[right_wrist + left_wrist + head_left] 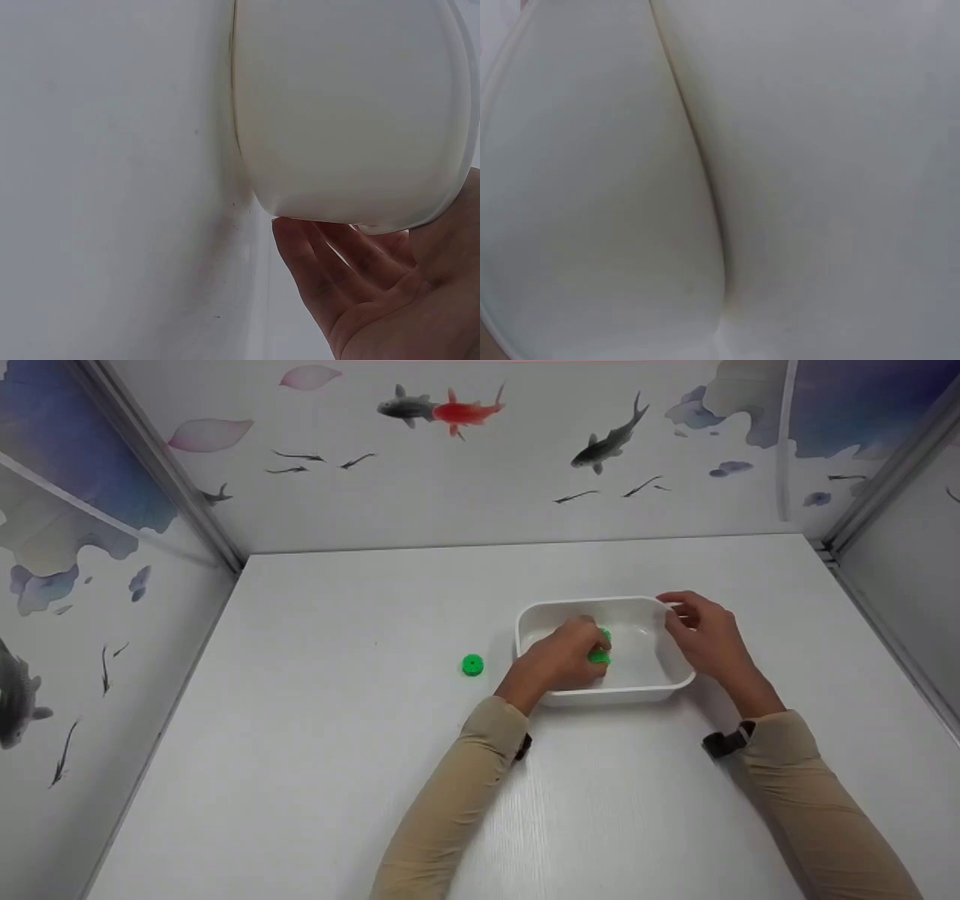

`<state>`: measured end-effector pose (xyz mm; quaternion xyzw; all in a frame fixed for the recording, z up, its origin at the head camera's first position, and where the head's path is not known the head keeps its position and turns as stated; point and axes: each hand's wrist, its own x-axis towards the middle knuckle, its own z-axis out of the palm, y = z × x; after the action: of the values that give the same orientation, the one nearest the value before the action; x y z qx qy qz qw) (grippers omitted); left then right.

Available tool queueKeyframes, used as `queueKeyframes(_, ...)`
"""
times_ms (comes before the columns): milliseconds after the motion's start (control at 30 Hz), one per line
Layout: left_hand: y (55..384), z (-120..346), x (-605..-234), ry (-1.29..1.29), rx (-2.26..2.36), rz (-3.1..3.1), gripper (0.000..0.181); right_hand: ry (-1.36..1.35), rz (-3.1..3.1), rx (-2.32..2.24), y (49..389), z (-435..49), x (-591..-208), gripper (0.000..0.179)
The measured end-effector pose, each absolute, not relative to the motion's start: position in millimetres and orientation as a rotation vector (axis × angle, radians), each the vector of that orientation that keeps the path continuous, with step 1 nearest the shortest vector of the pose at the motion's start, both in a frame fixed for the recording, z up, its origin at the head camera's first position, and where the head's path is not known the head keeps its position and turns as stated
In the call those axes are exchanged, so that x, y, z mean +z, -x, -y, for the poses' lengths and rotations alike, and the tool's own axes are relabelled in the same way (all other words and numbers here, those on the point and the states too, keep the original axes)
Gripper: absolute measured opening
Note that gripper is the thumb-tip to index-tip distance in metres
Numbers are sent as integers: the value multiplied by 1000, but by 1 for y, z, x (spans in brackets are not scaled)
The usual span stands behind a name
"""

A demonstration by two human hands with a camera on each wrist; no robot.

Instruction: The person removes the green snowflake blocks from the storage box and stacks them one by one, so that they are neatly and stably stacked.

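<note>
A white rectangular plastic tray point(615, 697) stands right of the table's middle. My left hand point(566, 656) reaches down into it over the near left wall, its curled fingers round bright green pieces point(599, 657) that are partly hidden by the hand. My right hand point(709, 634) grips the tray's right end, with the thumb by the rim and the fingers along the outside. In the right wrist view, the fingers point(352, 262) lie against the outer wall of the tray point(345, 112). The left wrist view shows only the tray's outer side point(600, 180) and the tabletop.
A small round green piece with a notched edge point(472, 664) lies on the white table point(300, 735), left of the tray. White panels printed with fish point(611, 442) and petals enclose the table at the back and sides.
</note>
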<state>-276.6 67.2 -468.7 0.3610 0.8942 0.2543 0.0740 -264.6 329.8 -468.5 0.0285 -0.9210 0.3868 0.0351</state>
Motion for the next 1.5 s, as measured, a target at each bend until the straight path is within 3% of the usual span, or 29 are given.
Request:
queueKeyframes(600,273,-66,-464,-1090,655,-2734,17,-119,2816,1187,265,-329,-468,41)
queueKeyframes(833,273,-61,-458,-1196,664,-2722,26,-102,2826,1186,265,-328,-468,41)
queueKeyframes(1500,262,-20,-447,-1507,899,-2713,25,-105,2820,1184,264,-331,-470,42)
